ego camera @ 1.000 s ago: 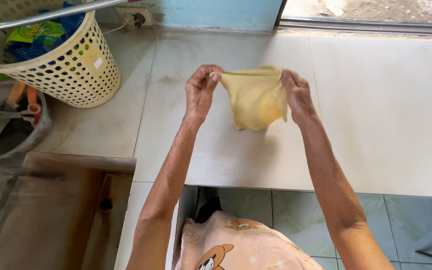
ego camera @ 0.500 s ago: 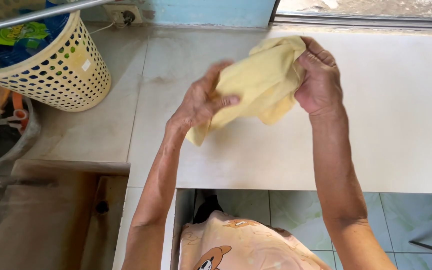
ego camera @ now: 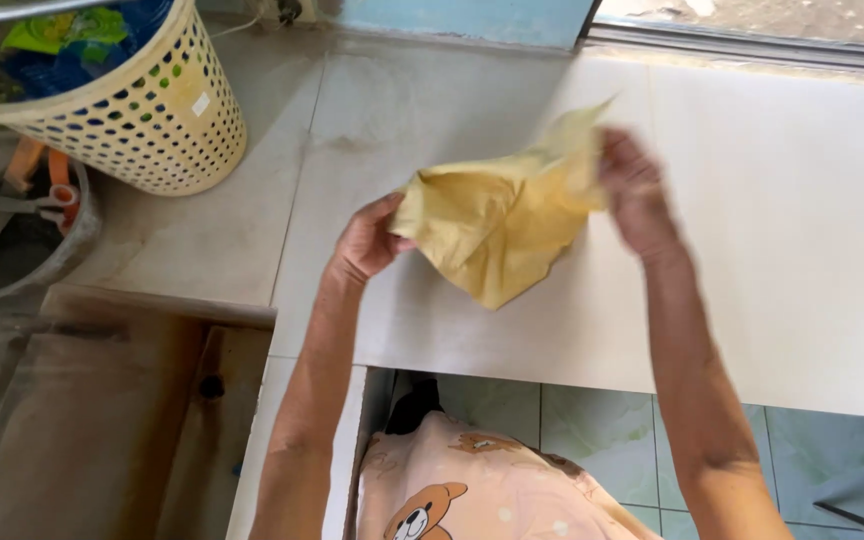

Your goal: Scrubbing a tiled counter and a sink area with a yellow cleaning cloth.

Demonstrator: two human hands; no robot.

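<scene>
Holding yellow cloth above tabletop: left hand pinches lower edge, right hand grips top corner. Keep edges taut, pull evenly.

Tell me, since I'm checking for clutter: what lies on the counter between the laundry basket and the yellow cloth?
Nothing: in the head view, only bare pale tiled counter separates the perforated laundry basket from the yellow cloth.

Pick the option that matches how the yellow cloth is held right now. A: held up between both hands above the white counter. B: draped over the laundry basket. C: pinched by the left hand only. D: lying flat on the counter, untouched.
A: the left hand and right hand each grip an edge of the yellow cloth, which hangs crumpled between them over the white counter.
</scene>
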